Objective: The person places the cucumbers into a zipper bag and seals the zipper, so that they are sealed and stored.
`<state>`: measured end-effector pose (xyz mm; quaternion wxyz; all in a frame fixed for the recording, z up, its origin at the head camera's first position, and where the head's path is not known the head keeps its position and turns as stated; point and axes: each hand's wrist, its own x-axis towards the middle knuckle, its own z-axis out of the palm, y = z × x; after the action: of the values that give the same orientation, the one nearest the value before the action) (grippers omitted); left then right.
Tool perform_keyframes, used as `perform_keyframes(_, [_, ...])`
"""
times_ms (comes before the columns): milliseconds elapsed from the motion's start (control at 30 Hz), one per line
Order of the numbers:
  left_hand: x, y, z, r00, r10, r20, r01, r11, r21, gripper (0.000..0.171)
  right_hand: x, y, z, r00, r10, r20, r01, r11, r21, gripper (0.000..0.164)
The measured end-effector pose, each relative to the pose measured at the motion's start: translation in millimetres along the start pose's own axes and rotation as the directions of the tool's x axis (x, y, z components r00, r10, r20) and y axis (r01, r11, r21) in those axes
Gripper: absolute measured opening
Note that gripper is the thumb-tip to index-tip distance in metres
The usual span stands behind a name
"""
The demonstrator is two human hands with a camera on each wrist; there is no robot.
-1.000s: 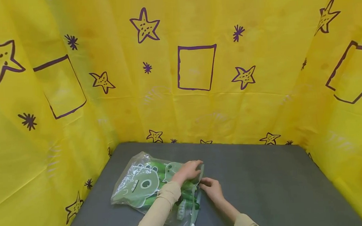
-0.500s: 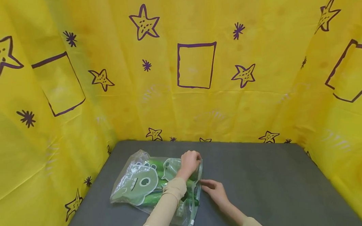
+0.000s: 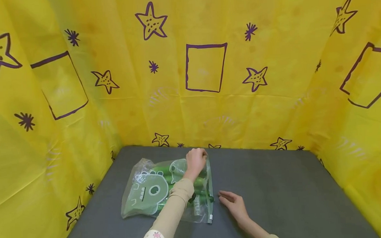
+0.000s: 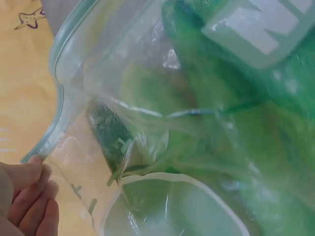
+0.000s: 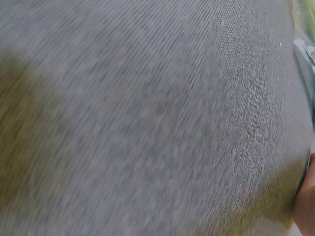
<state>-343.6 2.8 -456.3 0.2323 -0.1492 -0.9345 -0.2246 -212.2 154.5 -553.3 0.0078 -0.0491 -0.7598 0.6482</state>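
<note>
A clear slider zip bag (image 3: 143, 198) with green cartoon monster prints lies on the dark table. Long green things (image 3: 162, 169), cucumber-like in shape, show through its plastic. At the far right corner, my left hand (image 3: 196, 161) pinches the zip edge between thumb and fingers; the left wrist view shows this grip (image 4: 29, 196) at the end of the pale green zip strip (image 4: 55, 73). A white slider (image 3: 210, 217) sits at the near end of the zip. My right hand (image 3: 236, 207) is just right of the bag, fingers extended, apart from it and holding nothing.
The dark grey table (image 3: 278, 186) extends to the right of the bag. Yellow curtains (image 3: 235, 113) with purple stars and frames enclose it at the back and both sides.
My left hand has moved away from me along the zip edge to the far corner, and the bag has turned slightly. My right hand has come off the zip edge.
</note>
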Motion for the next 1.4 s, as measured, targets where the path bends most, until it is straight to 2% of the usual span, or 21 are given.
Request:
perform_keyframes(167, [10.3,-1.5,-9.0,0.999,-0.013,-0.042,0.014,0.999,0.032,0.007,-2.2,-1.3,-3.5,1.000,-0.007,0.009,0.007,1.000,0.012,0.035])
perform_keyframes(433, [25.9,2.1,-21.7,0.985,0.015,-0.170,-0.027,0.997,-0.069,0.007,-5.3,-4.3,-6.7,1.000,0.001,0.008,-0.001,1.000,-0.010,0.038])
perform_keyframes(600, [28.2,10.0,-28.0,0.973,0.024,-0.230,-0.056,0.989,-0.135,0.007,-2.1,-4.0,-10.4,0.999,0.005,-0.042,-0.007,1.000,-0.027,0.040])
perform_keyframes(733, [31.7,16.4,-31.4,0.954,0.041,-0.297,-0.088,0.985,-0.147,0.007,3.9,-4.1,-16.1,0.996,0.017,-0.086,-0.022,0.998,-0.057,0.035])
perform_keyframes(867, [37.0,23.6,-37.3,0.937,0.059,-0.344,-0.123,0.978,-0.167,0.007,12.2,-8.4,-26.5,0.991,0.018,-0.136,-0.028,0.997,-0.069,0.031])
perform_keyframes(933, [40.2,27.3,-42.4,0.935,0.054,-0.351,-0.131,0.972,-0.198,0.008,18.6,-12.9,-35.6,0.987,0.016,-0.160,-0.026,0.997,-0.066,0.030])
perform_keyframes(1100, [48.9,35.6,-59.6,0.940,0.022,-0.341,-0.138,0.937,-0.321,0.010,37.8,-29.3,-69.4,0.976,-0.014,-0.215,-0.016,0.991,-0.135,0.031])
perform_keyframes(1200, [52.7,41.0,-70.9,0.940,0.008,-0.341,-0.146,0.913,-0.382,0.010,44.1,-42.5,-87.6,0.960,-0.044,-0.275,0.001,0.988,-0.154,0.032])
perform_keyframes(1333, [55.4,47.9,-82.3,0.923,-0.008,-0.385,-0.186,0.867,-0.463,0.009,50.7,-61.3,-100.7,0.927,-0.072,-0.367,0.052,0.997,-0.062,0.034])
perform_keyframes(1400, [55.2,50.6,-88.3,0.914,-0.013,-0.404,-0.216,0.829,-0.516,0.009,53.9,-71.1,-103.7,0.910,-0.076,-0.407,0.096,0.995,0.028,0.035])
